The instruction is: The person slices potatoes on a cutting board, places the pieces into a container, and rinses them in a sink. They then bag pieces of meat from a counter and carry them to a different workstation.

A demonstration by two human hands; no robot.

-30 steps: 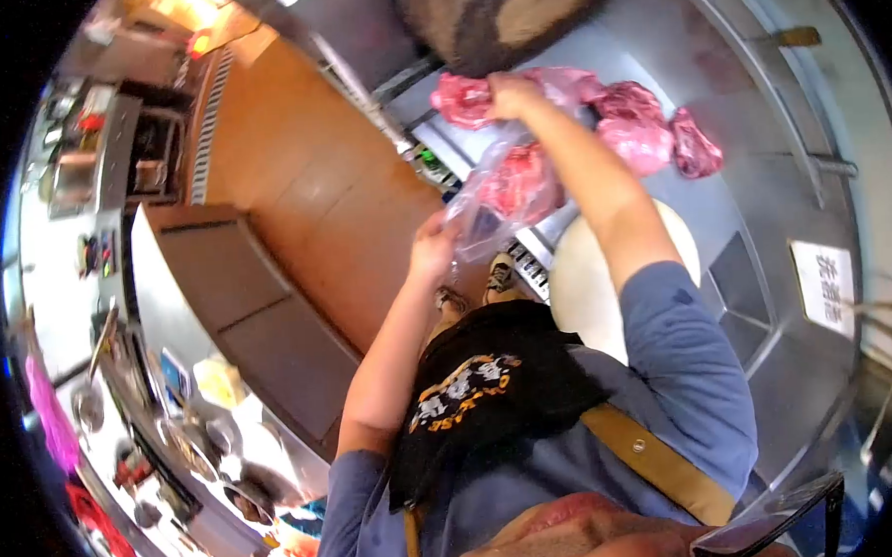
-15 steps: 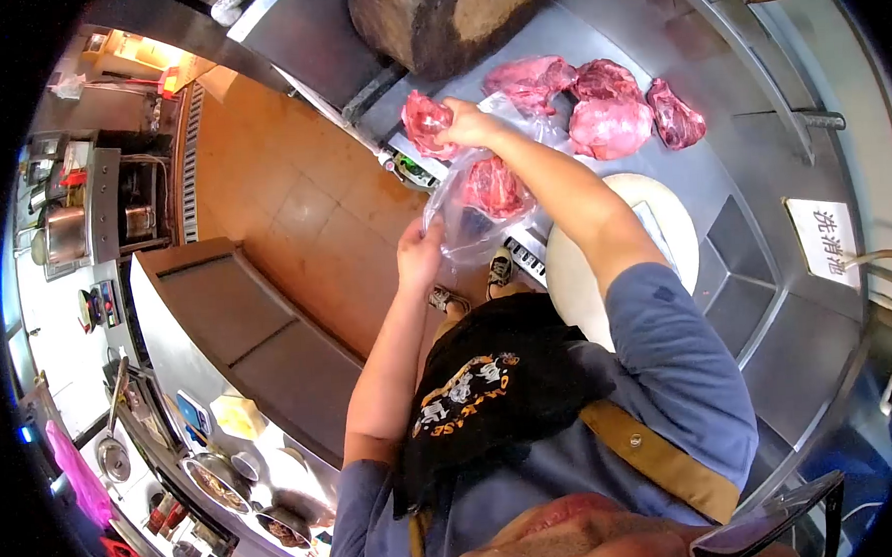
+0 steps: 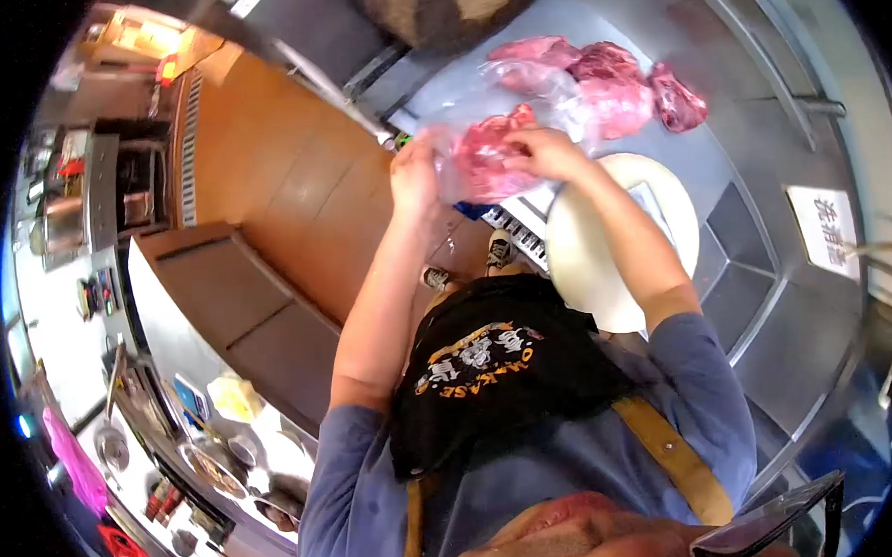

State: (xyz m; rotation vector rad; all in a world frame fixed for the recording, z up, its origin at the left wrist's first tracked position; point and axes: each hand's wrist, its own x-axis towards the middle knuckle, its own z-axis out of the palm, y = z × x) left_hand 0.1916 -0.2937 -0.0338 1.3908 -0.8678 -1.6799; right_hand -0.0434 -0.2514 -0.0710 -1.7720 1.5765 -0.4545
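Note:
My left hand [image 3: 416,175] is closed on the edge of a clear plastic bag [image 3: 448,159]. My right hand [image 3: 552,154] grips a raw red piece of meat [image 3: 490,155] at the bag, its fingers pressed on the meat's right side. Blur and the clear film hide whether that meat is fully inside and whether a second piece sits below it. Beyond my hands, several raw pieces of meat [image 3: 620,107] lie on the steel counter [image 3: 650,155], with loose clear film partly over the nearer ones.
A round white board [image 3: 589,237] lies close to my right forearm. A thick wooden block [image 3: 444,10] stands at the far side. Steel basins [image 3: 737,226] and a sign [image 3: 822,230] are on the right. To the left are a tiled floor [image 3: 294,205] and a counter with pans [image 3: 210,463].
My right hand has drawn back toward me with the meat, which now sits at the bag between both hands. My left hand has moved slightly forward, still on the bag.

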